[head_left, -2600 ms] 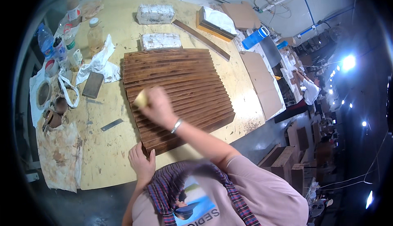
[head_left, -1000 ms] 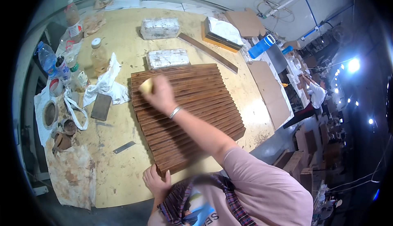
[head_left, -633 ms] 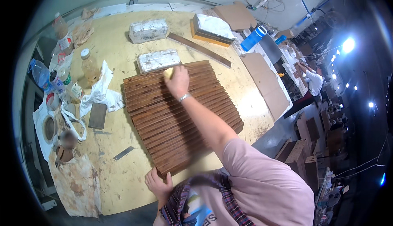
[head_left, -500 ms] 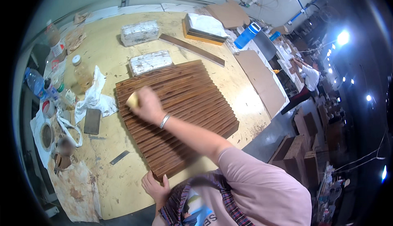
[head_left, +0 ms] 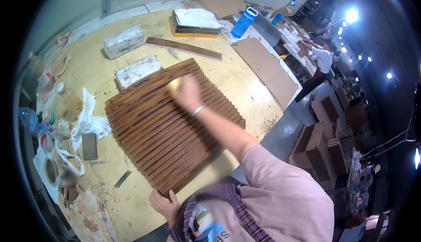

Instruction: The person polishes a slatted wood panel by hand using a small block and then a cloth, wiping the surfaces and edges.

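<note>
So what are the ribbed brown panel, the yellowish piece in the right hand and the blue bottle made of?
Ribbed brown panel: probably wood with a dark stain; grain streaks show.
Yellowish piece: perhaps sponge or sandpaper; too blurred to tell.
Blue bottle: likely smooth plastic, judging by its even colour.

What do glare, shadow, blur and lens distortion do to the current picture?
Head view: glare whitens the table right of the wooden panel, and a lamp burns out; head view: a shadow darkens the panel below the right arm; head view: the right hand and yellow pad look soft; head view: edges bend, corners go black.
</note>
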Available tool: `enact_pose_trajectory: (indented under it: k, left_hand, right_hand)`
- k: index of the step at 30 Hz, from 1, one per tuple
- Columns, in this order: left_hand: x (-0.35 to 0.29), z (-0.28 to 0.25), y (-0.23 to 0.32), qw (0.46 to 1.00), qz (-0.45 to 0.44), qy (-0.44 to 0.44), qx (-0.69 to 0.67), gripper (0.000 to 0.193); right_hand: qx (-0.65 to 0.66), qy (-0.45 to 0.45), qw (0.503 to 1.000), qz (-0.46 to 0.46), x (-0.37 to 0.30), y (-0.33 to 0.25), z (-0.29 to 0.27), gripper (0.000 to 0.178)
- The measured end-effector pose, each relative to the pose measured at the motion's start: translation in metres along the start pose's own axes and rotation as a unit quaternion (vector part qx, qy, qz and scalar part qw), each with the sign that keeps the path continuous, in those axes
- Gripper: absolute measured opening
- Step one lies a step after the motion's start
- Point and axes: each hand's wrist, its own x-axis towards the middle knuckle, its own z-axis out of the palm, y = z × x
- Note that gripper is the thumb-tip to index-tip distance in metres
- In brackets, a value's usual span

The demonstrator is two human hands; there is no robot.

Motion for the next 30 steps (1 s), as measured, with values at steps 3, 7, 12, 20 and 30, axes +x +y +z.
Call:
enact_pose_trajectory:
  k: [3, 7, 12, 20, 30]
  left_hand:
    - [0.002, 0.004, 0.003, 1.000, 0.016, 0.002, -0.005, 0.056]
    - [-0.003, 0.004, -0.007, 1.000, 0.001, -0.003, 0.007, 0.054]
    - [-0.003, 0.011, -0.008, 1.000, -0.015, -0.003, -0.012, 0.054]
    - [-0.002, 0.007, 0.005, 1.000, -0.004, -0.003, 0.004, 0.051]
    - [0.001, 0.009, 0.006, 1.000, -0.014, -0.003, 0.001, 0.051]
  right_hand:
    - [0.181, -0.145, 0.965, -0.125, -0.060, -0.075, 0.016, 0.029]
    - [0.162, -0.160, 0.969, -0.098, -0.056, -0.051, 0.015, 0.032]
    - [-0.062, 0.074, 0.992, 0.080, 0.034, 0.151, -0.024, 0.041]
    - [0.110, -0.102, 0.983, -0.105, -0.015, 0.009, -0.001, 0.037]
    - [-0.125, 0.113, 0.984, 0.065, 0.080, 0.189, -0.029, 0.044]
